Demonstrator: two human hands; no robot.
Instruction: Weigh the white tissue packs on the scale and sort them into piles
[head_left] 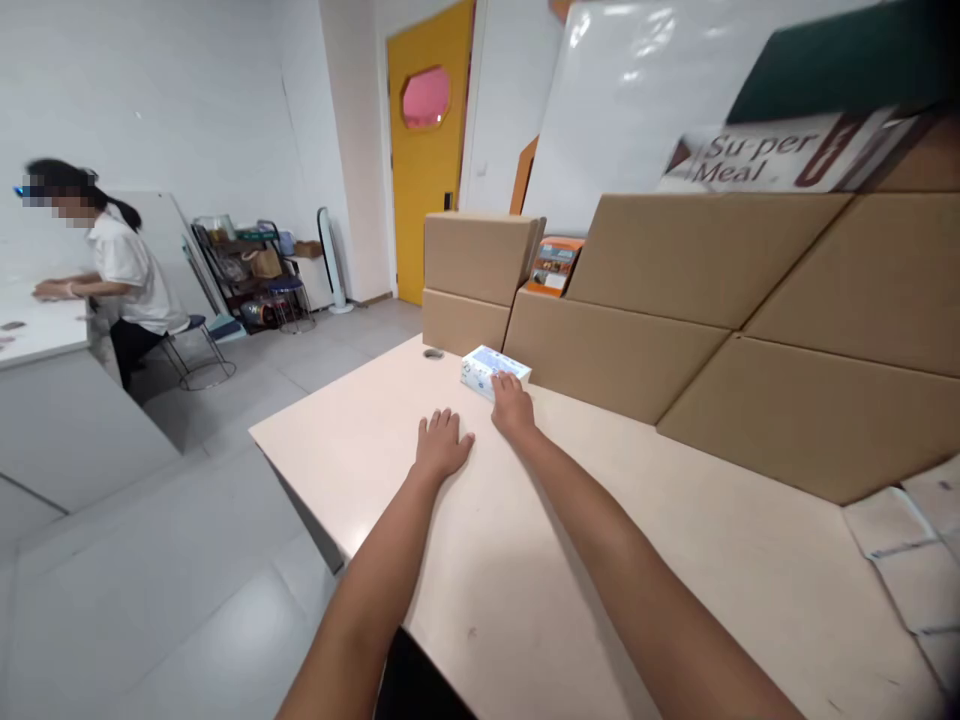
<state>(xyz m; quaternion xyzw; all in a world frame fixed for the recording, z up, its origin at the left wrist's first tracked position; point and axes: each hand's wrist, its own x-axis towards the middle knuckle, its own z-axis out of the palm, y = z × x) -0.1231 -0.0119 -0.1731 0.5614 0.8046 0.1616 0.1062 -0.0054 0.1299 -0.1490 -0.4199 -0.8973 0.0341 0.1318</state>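
Note:
My right hand (514,405) reaches to a small white-and-blue carton (484,367) near the far edge of the table. Its fingers curl over the carton's near right part, covering that corner. The carton lies flat against the foot of the stacked cardboard boxes; what it contains does not show. My left hand (444,443) rests palm down on the pale tabletop (480,560), fingers spread and nothing in it. It is to the left of my right hand and slightly closer to me, apart from the carton.
Brown cardboard boxes (600,340) stand along the table's far right side, with an orange packet (555,265) among them. A cable hole (433,354) is near the far corner. White packages (907,540) are at right. Another person (135,250) sits at a white table on the left.

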